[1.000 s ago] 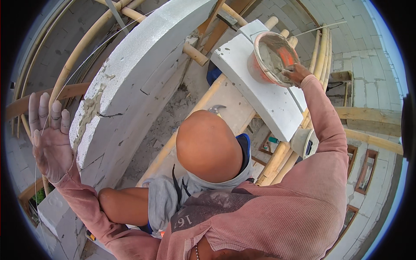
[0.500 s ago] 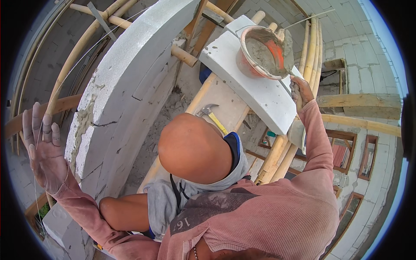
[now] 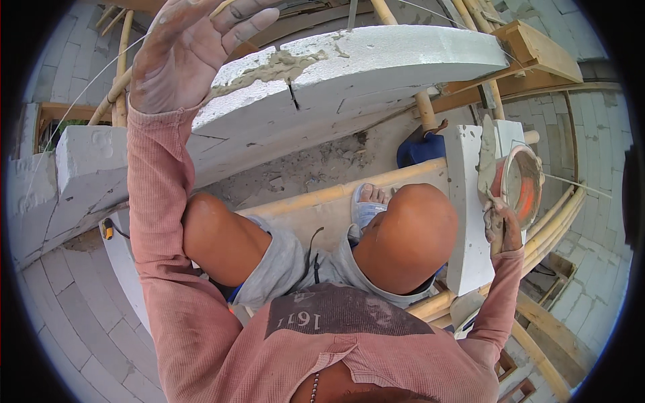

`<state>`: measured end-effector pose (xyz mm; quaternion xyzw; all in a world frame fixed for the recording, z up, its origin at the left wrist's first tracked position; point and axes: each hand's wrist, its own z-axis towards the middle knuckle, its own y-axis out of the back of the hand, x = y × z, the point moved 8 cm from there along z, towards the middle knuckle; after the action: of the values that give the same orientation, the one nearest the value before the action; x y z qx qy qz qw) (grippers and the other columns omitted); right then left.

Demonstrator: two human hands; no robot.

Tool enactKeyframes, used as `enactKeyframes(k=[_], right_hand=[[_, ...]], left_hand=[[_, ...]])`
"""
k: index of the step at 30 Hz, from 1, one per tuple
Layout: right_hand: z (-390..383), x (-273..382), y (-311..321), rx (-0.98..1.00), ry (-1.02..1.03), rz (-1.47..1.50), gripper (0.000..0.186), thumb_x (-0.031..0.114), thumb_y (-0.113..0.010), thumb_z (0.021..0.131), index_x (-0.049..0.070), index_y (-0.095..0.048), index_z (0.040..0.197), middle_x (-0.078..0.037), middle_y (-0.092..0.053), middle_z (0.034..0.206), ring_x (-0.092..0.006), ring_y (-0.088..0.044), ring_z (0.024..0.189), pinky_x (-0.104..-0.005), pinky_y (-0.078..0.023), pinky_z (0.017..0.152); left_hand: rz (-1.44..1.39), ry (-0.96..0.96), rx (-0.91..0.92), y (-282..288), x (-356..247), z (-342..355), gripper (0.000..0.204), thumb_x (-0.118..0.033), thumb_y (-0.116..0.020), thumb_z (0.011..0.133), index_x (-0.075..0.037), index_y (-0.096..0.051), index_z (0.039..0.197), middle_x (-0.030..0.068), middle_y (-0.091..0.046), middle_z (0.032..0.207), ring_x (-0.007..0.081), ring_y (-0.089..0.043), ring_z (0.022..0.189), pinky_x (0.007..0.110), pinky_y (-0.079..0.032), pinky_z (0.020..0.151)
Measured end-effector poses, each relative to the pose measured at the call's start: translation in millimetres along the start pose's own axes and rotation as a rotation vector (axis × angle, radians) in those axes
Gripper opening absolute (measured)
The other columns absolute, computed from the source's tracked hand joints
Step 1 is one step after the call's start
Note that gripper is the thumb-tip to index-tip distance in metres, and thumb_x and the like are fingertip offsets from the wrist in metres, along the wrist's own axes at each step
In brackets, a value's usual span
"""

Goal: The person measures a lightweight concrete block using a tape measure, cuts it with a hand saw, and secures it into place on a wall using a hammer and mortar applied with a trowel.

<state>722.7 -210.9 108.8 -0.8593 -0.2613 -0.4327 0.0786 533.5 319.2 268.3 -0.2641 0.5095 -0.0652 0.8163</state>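
My left hand (image 3: pixel 181 60) is raised with its fingers stretched apart, over the mortared end of a white block wall (image 3: pixel 396 57); some fingertips are cut off by the frame. Grey mortar (image 3: pixel 275 69) lies along the wall's top beside that hand. On the right, my right hand (image 3: pixel 505 227) is closed around the handle of a trowel (image 3: pixel 488 185) loaded with grey mortar. Just right of the trowel stands an orange bucket (image 3: pixel 532 176) with a mortar-smeared rim. A white block (image 3: pixel 470 258) lies below the trowel.
Bamboo poles (image 3: pixel 336 191) run in front of the wall and more poles (image 3: pixel 557 221) pass at the right. A wooden formwork board (image 3: pixel 537 50) stands at the wall's far right end. A thin string (image 3: pixel 84 84) crosses at the left. Another person's blue sleeve (image 3: pixel 423 149) shows beyond the poles.
The view has turned left along the wall. My left hand has come up over the wall's top, still open. My right hand now holds the mortar-laden trowel in front of the bucket.
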Motion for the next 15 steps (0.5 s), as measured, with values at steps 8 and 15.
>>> enactKeyframes(k=[8, 15], right_hand=[[65, 112, -258, 0.663, 0.352, -0.647, 0.040, 0.035, -0.056, 0.100, 0.002, -0.066, 0.121, -0.008, -0.062, 0.094, -0.0127, -0.058, 0.071, -0.0273, -0.049, 0.062], [32, 166, -365, 0.045, 1.230, -1.697, 0.034, 0.024, -0.064, 0.097, 0.007, -0.059, 0.126, -0.017, -0.059, 0.115, -0.0346, -0.071, 0.077, -0.0454, -0.059, 0.062]], left_hand=[[0.036, -0.070, -0.052, 27, -35, -37, 0.091, -0.022, -0.075, 0.087, 0.006, -0.023, 0.156, 0.0350, -0.039, 0.152, 0.0456, -0.054, 0.132, 0.051, -0.052, 0.107], [0.074, -0.157, -0.151, 22, -48, -50, 0.091, -0.025, -0.075, 0.087, 0.006, -0.024, 0.156, 0.0355, -0.040, 0.151, 0.0467, -0.056, 0.129, 0.051, -0.055, 0.104]])
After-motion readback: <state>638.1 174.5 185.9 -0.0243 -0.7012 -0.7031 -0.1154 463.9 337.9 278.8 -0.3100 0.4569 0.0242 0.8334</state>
